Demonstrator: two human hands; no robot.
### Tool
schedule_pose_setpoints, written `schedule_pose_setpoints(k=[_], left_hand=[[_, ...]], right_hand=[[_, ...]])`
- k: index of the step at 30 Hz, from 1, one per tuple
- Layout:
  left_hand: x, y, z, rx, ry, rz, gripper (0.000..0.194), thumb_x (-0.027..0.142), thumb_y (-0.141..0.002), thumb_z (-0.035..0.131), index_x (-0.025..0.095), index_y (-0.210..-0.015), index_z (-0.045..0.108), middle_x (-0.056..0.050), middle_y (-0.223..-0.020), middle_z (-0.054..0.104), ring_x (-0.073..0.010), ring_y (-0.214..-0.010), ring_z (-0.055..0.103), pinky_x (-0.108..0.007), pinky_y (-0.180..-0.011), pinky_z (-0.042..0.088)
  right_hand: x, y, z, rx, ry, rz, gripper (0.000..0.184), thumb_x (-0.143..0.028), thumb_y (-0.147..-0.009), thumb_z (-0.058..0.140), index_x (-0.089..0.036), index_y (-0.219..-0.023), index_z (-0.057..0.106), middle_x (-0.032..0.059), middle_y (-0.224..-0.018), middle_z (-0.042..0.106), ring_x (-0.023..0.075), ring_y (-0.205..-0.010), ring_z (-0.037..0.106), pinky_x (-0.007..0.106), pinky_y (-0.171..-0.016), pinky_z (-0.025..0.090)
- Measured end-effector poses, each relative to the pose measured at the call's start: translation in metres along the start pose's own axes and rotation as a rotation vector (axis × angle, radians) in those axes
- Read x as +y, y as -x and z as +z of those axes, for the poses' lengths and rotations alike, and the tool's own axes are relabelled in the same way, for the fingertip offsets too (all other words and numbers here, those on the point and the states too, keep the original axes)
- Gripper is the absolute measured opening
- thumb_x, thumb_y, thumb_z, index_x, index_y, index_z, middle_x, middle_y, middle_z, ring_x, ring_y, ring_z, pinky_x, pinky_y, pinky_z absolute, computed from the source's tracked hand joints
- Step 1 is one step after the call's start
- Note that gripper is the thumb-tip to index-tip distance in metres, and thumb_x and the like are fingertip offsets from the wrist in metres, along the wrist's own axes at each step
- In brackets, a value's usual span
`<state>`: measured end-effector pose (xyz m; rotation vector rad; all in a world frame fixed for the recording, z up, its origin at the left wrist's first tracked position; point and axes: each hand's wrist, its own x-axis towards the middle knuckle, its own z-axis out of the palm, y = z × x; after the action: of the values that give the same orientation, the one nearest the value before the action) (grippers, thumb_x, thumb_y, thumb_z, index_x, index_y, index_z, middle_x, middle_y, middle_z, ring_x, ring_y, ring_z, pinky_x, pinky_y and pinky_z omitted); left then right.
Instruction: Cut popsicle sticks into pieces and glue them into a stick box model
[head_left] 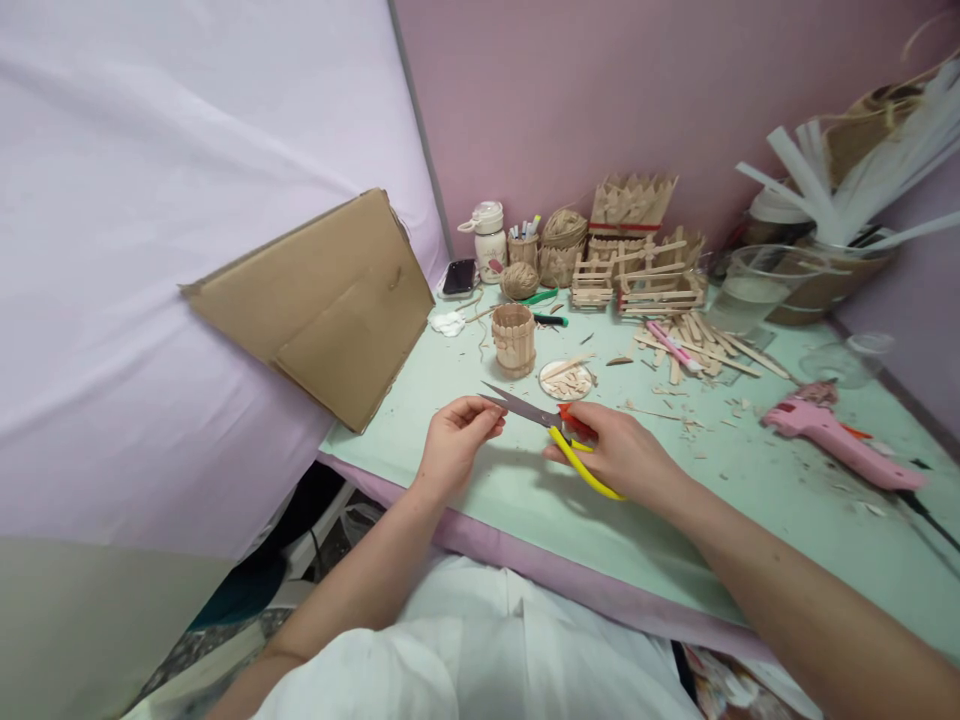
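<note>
My right hand (619,445) is closed round the handles of a pair of scissors (536,408) with yellow and red grips. Their blades are parted and point left, the tips close to my left hand (461,437). My left hand is closed in a pinch near the blades; whatever small thing it pinches is too small to make out. Just beyond my hands stands a small wooden-stick cup (514,345), upright on the table. Beside it lies a round white lid (550,388) bearing cut wood bits.
A cardboard sheet (330,310) leans at the left. A pink glue gun (847,445) lies at the right, near a pile of wooden sticks (701,345). Behind are a white bottle (490,245), a phone (459,277), twine balls (519,281), stick models (660,285) and a clear plastic cup (754,290).
</note>
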<state>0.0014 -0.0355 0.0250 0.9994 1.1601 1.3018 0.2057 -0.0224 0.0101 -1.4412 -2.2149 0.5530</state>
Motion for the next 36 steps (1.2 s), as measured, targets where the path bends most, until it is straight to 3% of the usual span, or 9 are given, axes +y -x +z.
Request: schedule_pose_setpoints(k=[10,36], left_hand=[[-0.0049,-0.001,-0.0012,0.011,-0.073,0.109,0.008,0.018,-0.065,0.064,0.017,-0.072,0.065,0.0,-0.072,0.064,-0.0112,-0.068,0.059,-0.025,-0.066,0.048],[-0.0044,0.0008,-0.0036,-0.004,-0.007,0.05,0.009,0.022,-0.063,0.068,0.016,-0.07,0.065,-0.001,-0.071,0.063,-0.0108,-0.068,0.058,-0.024,-0.068,0.049]], right_hand=[[-0.0035,0.0039,-0.0016,0.087,0.128,-0.043,0.027,-0.049,-0.076,0.054,-0.023,-0.081,0.054,-0.0002,-0.078,0.058,0.0131,-0.062,0.05,0.022,-0.048,0.026],[-0.0045,0.0045,-0.0024,0.064,0.154,-0.04,0.027,-0.05,-0.077,0.052,-0.023,-0.082,0.057,0.0004,-0.075,0.06,0.0126,-0.056,0.05,0.021,-0.047,0.024]])
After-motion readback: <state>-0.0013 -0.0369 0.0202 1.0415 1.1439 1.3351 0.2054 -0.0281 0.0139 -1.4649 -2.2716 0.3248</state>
